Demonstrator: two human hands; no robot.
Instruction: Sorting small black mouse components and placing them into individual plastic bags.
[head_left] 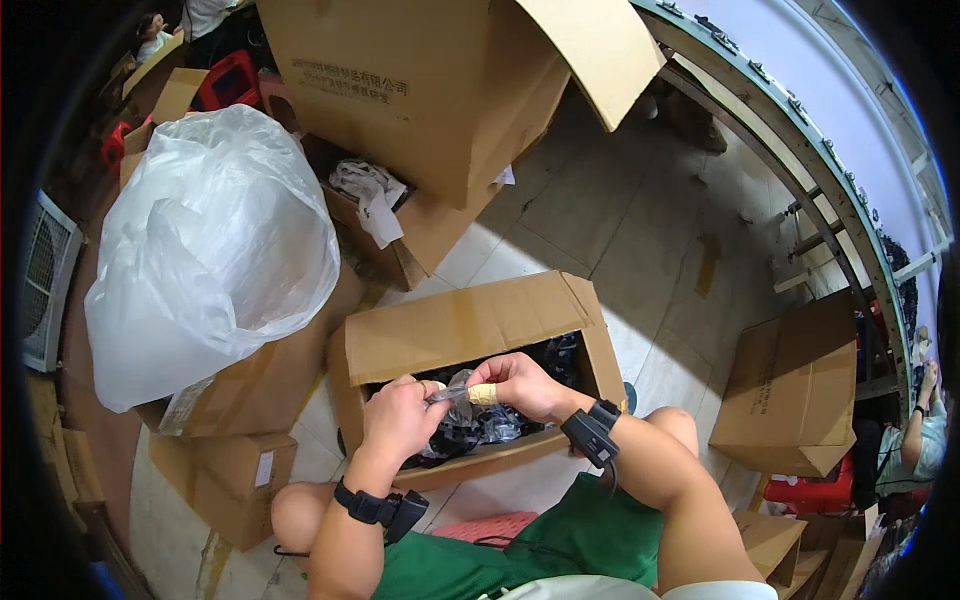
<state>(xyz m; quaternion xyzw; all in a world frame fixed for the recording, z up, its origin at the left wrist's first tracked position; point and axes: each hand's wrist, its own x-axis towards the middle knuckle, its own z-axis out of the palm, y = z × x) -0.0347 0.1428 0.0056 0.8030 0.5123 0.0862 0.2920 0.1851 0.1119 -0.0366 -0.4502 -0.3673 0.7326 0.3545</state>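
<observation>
In the head view, your two hands meet near the middle of the picture, just above an open brown cardboard box (440,330). Your left hand (393,415) has its thumb and finger squeezed together on a small clear plastic bag (458,388). Your right hand (527,388) pinches the other side of the bag, its fingertips close together too. A pale yellow finger cover (483,394) is at the tip of your right hand. What is inside the bag is too small to tell. Under your hands, the box is full of dark things in shiny clear wrap (500,427). You wear a black band on each wrist, and green shorts (520,555) show at the bottom of the frame. A big, puffy white plastic bag (215,250) sits on a box at the left. A tall cardboard carton (400,90) stands at the top, and another carton (790,395) is at the right. Near the right edge, a co-worker (915,450) reaches up toward a long table
</observation>
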